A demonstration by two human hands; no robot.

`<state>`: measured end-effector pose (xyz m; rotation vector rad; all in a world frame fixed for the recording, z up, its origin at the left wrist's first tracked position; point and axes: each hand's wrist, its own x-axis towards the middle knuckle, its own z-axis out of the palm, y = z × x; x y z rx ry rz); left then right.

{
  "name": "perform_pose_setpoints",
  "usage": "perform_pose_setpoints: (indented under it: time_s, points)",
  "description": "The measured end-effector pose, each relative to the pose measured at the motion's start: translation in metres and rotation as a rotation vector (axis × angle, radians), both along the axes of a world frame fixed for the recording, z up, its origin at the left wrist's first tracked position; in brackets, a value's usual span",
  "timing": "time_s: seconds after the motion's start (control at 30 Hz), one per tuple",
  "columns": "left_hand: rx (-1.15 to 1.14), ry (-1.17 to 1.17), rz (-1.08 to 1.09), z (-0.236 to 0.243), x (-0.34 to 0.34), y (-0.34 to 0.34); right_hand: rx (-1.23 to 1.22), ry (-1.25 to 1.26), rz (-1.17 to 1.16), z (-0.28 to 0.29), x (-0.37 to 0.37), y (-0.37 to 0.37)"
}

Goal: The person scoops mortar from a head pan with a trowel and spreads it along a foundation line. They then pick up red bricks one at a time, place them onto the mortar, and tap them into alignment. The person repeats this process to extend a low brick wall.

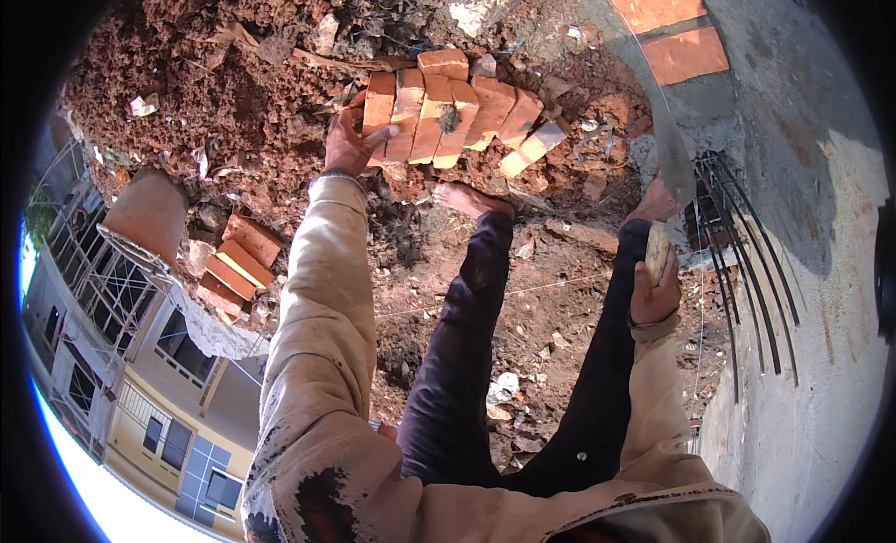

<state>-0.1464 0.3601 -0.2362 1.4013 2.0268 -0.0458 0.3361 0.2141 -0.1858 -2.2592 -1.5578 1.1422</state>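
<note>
At the left end of a tightly set row of orange bricks (432,119), my left hand (348,147) grips the end brick (379,97), its thumb over the near face and its fingers partly hidden behind. A dark lump sits on one brick of the row. My right hand (654,296) is closed round the pale wooden handle of a trowel (674,160). The trowel's grey blade points away from me, beside the wall on the right.
Two bricks (686,55) lie bedded in grey mortar at the upper right. Dark steel bars (747,253) jut out beside the concrete wall (821,300). A taut string (523,289) crosses near my legs. Loose bricks (238,267) and a brown container (149,211) are at left on rough soil.
</note>
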Motion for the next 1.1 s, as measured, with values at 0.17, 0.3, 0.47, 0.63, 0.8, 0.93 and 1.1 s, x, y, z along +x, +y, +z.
perform_pose_setpoints:
  time_s: [0.17, 0.3, 0.47, 0.63, 0.8, 0.93, 1.1]
  points:
    - [-0.209, 0.115, 0.015, 0.003, -0.013, -0.011, -0.068, 0.1, -0.062, 0.016, -0.006, -0.002]
    - [0.073, 0.215, -0.055, 0.009, -0.033, -0.024, 0.089, 0.114, -0.039, 0.027, -0.004, -0.008]
    - [0.022, -0.036, 0.205, 0.082, 0.0, -0.008, 0.035, 0.109, -0.055, 0.054, 0.003, -0.01]
    - [-0.063, -1.172, 0.863, 0.14, 0.074, 0.007, -0.038, 0.131, -0.129, 0.075, 0.015, -0.014]
    - [0.015, -1.468, 0.974, 0.09, 0.204, 0.025, -0.085, 0.114, -0.17, 0.081, 0.023, -0.018]
    - [-0.495, -1.43, 0.731, 0.043, 0.298, 0.062, -0.1, 0.12, -0.163, 0.083, 0.038, -0.031]
    - [0.037, -0.641, -0.2, -0.029, 0.408, 0.106, -0.185, 0.154, -0.216, 0.105, 0.044, -0.053]
